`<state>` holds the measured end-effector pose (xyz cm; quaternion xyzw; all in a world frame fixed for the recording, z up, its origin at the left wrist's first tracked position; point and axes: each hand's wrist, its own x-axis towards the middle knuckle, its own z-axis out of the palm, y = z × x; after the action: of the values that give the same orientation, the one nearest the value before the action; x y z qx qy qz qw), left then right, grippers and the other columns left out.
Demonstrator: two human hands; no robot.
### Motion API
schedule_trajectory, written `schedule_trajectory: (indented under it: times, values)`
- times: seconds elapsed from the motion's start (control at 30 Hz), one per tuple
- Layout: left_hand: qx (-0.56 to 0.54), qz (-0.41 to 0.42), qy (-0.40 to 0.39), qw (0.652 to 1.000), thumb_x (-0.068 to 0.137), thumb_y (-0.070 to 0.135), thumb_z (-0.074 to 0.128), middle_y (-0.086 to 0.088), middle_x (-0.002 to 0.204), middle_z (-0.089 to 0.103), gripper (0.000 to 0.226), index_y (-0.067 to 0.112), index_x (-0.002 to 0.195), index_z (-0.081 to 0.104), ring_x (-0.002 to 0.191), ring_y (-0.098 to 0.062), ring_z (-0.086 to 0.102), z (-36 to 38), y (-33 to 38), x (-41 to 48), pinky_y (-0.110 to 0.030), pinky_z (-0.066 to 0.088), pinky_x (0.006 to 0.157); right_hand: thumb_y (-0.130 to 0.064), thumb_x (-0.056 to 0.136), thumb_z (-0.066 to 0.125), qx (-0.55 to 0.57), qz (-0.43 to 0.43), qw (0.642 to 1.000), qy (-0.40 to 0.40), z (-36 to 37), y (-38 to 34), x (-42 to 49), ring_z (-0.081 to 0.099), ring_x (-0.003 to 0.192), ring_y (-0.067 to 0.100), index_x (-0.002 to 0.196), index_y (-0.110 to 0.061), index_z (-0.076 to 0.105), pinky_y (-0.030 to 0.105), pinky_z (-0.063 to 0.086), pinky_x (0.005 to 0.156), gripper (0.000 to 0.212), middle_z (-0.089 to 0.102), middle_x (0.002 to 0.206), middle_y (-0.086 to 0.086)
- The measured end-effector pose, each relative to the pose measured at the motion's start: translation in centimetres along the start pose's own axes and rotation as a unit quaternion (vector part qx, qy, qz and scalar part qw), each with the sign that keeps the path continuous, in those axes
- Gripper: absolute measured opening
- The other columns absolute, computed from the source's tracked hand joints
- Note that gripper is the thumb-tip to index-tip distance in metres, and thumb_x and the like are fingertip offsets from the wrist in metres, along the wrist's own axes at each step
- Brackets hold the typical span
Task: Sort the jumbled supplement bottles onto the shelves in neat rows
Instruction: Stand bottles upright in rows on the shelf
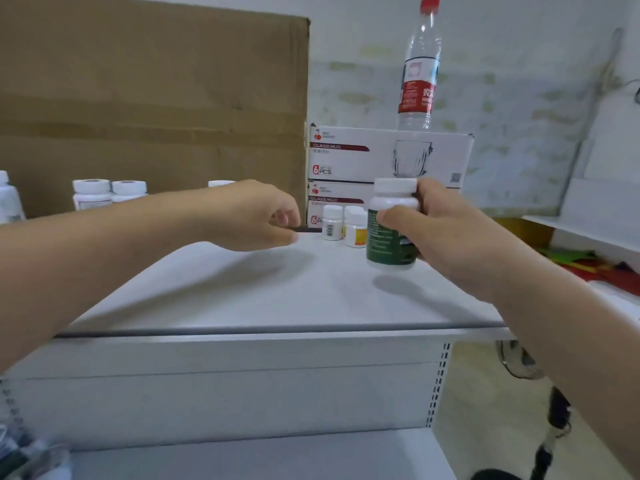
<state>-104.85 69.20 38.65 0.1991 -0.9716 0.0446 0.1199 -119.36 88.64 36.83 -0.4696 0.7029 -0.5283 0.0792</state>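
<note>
Two small bottles stand side by side at the back of the shelf (242,292): the barcode bottle (332,224) and, close on its right, the yellow bottle (355,231). Just in front of them, over the shelf's right part, the right hand (450,230) has its grip closed round the green bottle (391,237), with the thumb across the label and the fingers behind. The bottle is upright and hangs just above the shelf, its shadow lying apart beneath it. The left hand (259,216) hovers over the shelf's back middle, its grip slack, the fingers loosely curled on nothing. Behind the shelf's right end are stacked mug boxes (388,157) with a water bottle (419,64) standing on top. Behind its left stands a cardboard box (152,98), with white bottles (91,195) in a row before it.
</note>
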Motion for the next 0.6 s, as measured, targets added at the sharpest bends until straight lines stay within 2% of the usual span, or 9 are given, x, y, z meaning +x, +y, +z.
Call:
schedule_trajectory:
  times: [0.1, 0.27, 0.4, 0.6]
  values:
    - [-0.012, -0.011, -0.030, 0.999, 0.091, 0.048, 0.054, 0.017, 0.113, 0.061, 0.029, 0.033, 0.115, 0.062, 0.108, -0.009, 0.057, -0.4, -3.1, -3.1, -0.034, 0.046, 0.098, -0.041, 0.071, 0.066, 0.049, 0.000, 0.998, -0.037, 3.5, -2.1, 2.0, 0.064, 0.107, 0.020, 0.121, -0.023, 0.055, 0.046, 0.050, 0.097, 0.055, 0.067, 0.115, -0.002]
    - [-0.015, -0.011, -0.051, 0.999, 0.094, 0.044, 0.055, 0.015, 0.118, 0.058, 0.030, 0.033, 0.121, 0.059, 0.113, -0.008, 0.053, -0.1, -8.1, -6.2, -0.027, 0.043, 0.098, -0.027, 0.089, 0.064, 0.054, 0.004, 0.996, -0.072, 9.5, -4.0, 5.0, 0.062, 0.109, 0.020, 0.126, -0.016, 0.051, 0.043, 0.051, 0.097, 0.040, 0.063, 0.119, 0.003]
    - [-0.026, 0.009, -0.051, 0.998, 0.096, 0.047, 0.049, 0.016, 0.124, 0.053, 0.035, 0.034, 0.128, 0.054, 0.114, -0.004, 0.050, 0.4, -11.1, -7.0, -0.018, 0.038, 0.090, -0.023, 0.092, 0.064, 0.065, 0.032, 0.994, -0.083, 13.0, -4.3, 7.7, 0.063, 0.109, 0.020, 0.128, -0.012, 0.047, 0.041, 0.051, 0.097, 0.041, 0.061, 0.121, 0.006]
    - [-0.079, 0.062, -0.104, 0.989, 0.097, 0.055, 0.038, 0.014, 0.137, 0.041, 0.044, 0.035, 0.135, 0.046, 0.123, -0.009, 0.047, 2.6, -12.8, -6.4, -0.030, 0.035, 0.108, -0.016, 0.092, 0.064, 0.000, 0.094, 0.993, -0.076, 14.7, -3.1, 11.2, 0.061, 0.112, 0.023, 0.129, -0.013, 0.046, 0.043, 0.051, 0.097, 0.042, 0.059, 0.124, 0.007]
